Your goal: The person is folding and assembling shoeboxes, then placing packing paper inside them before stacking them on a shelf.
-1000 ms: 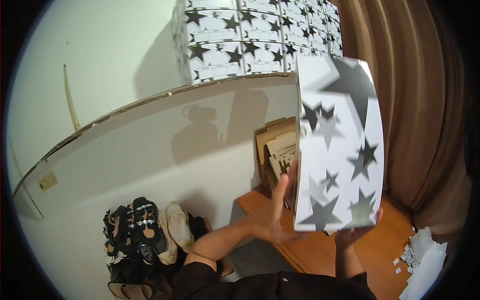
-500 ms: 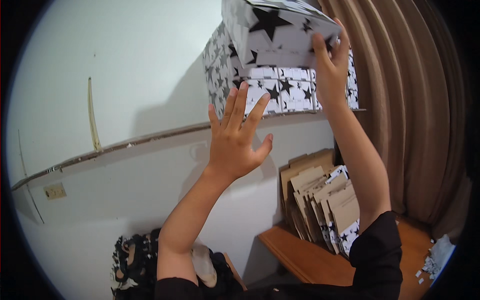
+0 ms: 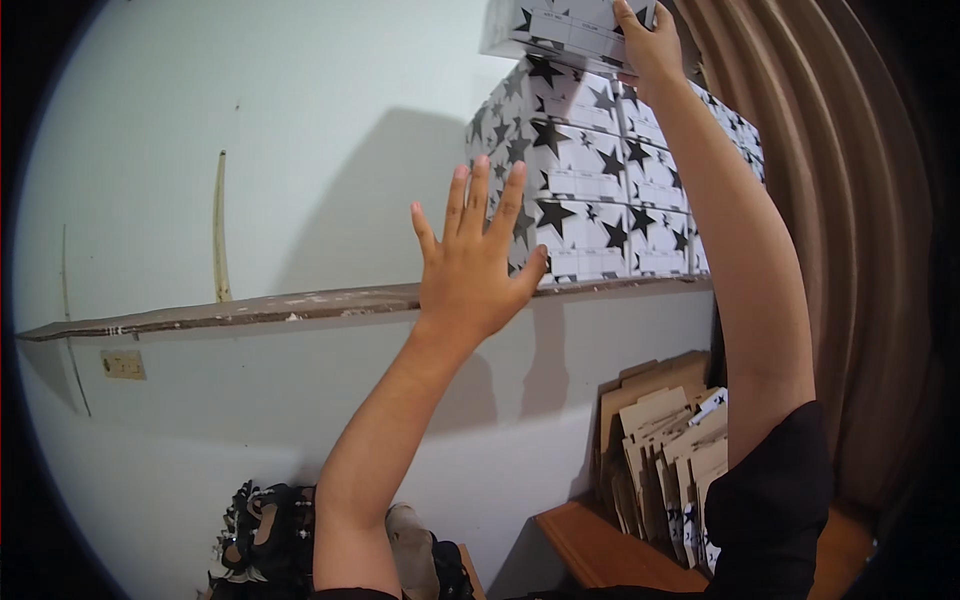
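Observation:
At the top edge of the view, my right hand [image 3: 655, 52] grips the right end of a white box with black stars [image 3: 565, 35]. Its upper part is cut off by the frame. Directly beneath it rises a stack of matching star-printed boxes [image 3: 580, 160] on the wall shelf [image 3: 340, 303]; whether the held box touches the stack I cannot tell. My left hand [image 3: 468, 265] is raised in front of the shelf edge, palm away, fingers spread and holding nothing. It overlaps the lower left of the stack in the view.
Flattened cardboard boxes [image 3: 655, 430] lean on a brown wooden table [image 3: 590, 550] below the shelf. Dark shoes [image 3: 265, 530] are piled at the lower left. A brown curtain [image 3: 830, 230] hangs along the right. On the wall sits a socket plate [image 3: 123, 365].
The held box has risen and been levelled, from tilted in front of the stack to over its top. My left hand stays spread. The view has shifted, showing more of the stack.

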A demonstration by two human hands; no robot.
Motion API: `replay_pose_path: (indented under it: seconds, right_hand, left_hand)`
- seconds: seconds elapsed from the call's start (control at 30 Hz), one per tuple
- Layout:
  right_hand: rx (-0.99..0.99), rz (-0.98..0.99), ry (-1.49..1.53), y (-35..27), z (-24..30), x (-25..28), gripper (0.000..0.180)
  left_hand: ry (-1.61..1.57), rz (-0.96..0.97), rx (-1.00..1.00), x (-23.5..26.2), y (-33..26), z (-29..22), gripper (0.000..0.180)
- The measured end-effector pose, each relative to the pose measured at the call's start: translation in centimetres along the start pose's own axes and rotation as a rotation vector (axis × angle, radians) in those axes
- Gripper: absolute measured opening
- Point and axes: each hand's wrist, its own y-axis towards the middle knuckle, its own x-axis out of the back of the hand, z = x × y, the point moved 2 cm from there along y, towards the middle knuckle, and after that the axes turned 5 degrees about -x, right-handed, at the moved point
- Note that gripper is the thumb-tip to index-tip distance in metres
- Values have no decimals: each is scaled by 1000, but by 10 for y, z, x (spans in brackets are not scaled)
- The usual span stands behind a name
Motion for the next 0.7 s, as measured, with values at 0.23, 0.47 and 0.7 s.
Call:
replay_pose_path:
  seconds: [0.23, 0.47, 0.7]
  right_hand:
    - [-133, -179, -357, 91, -29, -19, 64]
    - [581, -442, -669, 77, -40, -40, 49]
    - [1240, -151, -1071, 21, -71, -35, 50]
  left_hand:
    - [74, 231, -7, -3, 6, -3, 80]
    - [45, 312, -37, -6, 1, 2, 81]
    - [72, 264, -98, -8, -2, -4, 79]
